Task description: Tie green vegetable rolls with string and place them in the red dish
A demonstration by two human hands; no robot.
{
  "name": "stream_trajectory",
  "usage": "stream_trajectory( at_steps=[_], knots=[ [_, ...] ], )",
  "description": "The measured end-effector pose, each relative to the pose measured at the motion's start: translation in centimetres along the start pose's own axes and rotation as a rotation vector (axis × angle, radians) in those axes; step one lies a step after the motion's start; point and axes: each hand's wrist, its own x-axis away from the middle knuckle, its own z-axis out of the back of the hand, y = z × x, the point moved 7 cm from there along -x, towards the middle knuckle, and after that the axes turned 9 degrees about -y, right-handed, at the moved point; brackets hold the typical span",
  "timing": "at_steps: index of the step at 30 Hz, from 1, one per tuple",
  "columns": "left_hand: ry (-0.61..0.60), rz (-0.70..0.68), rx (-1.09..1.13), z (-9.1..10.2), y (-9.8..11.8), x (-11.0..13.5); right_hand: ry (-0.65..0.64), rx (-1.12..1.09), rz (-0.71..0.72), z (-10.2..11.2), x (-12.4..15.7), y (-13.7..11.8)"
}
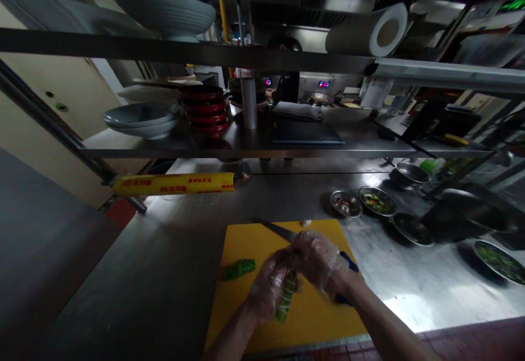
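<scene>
My left hand [273, 284], in a clear plastic glove, is closed around a green leafy roll [284, 306] with pale stripes; its lower end sticks out below the fingers. My right hand [318, 254], gloved too, is closed at the roll's upper end, touching the left fingers. What lies between the fingertips is partly hidden. Another green roll [240, 268] rests on the yellow cutting board [241, 317], left of my hands. A knife blade [279, 230] lies across the board's far side, running behind my right hand. A small whitish piece [305, 222] sits at the far edge.
A dark blue object [348, 261] shows beside my right wrist. Metal bowls of food [377, 201] stand to the right on the steel counter [164, 279]. A yellow wrap roll [174, 184] hangs below the shelf [205, 153], which spans the front and carries bowls and red dishes [205, 112].
</scene>
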Motion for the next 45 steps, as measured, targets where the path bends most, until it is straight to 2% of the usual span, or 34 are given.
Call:
stream_trajectory(
  at_steps=[5,11,14,17,19,21,26,31,34,38,42,45],
  knots=[
    [0.062,0.023,0.047,0.7,-0.6,0.0,-0.004,-0.163,-0.007,-0.5,0.1,1.3],
    [0.079,0.004,0.064,1.3,-1.4,-0.5,-0.005,-0.228,-0.155,-0.2,0.6,1.0],
    [0.072,0.006,0.044,1.4,-1.5,-0.6,-0.001,-0.281,-0.056,-0.3,0.8,0.9],
    [0.056,0.016,0.012,1.4,-1.3,-0.5,-0.014,-0.497,0.073,-0.6,0.9,1.5],
    [0.025,-0.005,-0.038,1.4,-1.0,-0.4,-0.063,-0.649,0.1,-1.0,0.7,2.0],
    [0.013,-0.028,-0.071,1.6,-0.8,-0.3,-0.109,-0.705,0.097,-1.4,0.4,2.2],
    [0.058,-0.025,-0.073,2.0,-1.0,-0.1,-0.127,-0.582,0.009,-1.8,-0.4,2.6],
    [0.016,0.002,-0.031,0.6,-0.8,0.1,-0.069,-0.302,-0.107,-1.3,0.0,2.9],
    [0.012,0.027,0.012,0.1,-0.5,0.2,-0.062,-0.169,-0.085,-0.9,0.4,2.4],
    [-0.024,0.017,0.054,-0.1,-0.4,0.3,-0.072,-0.181,-0.049,-1.2,0.5,2.2],
    [-0.049,0.049,0.057,-0.1,-1.3,0.3,-0.056,-0.182,-0.096,-1.7,0.6,2.8],
    [-0.009,0.065,0.028,0.0,-1.9,0.1,0.001,-0.355,-0.062,-2.0,0.7,3.1]
  ],
)
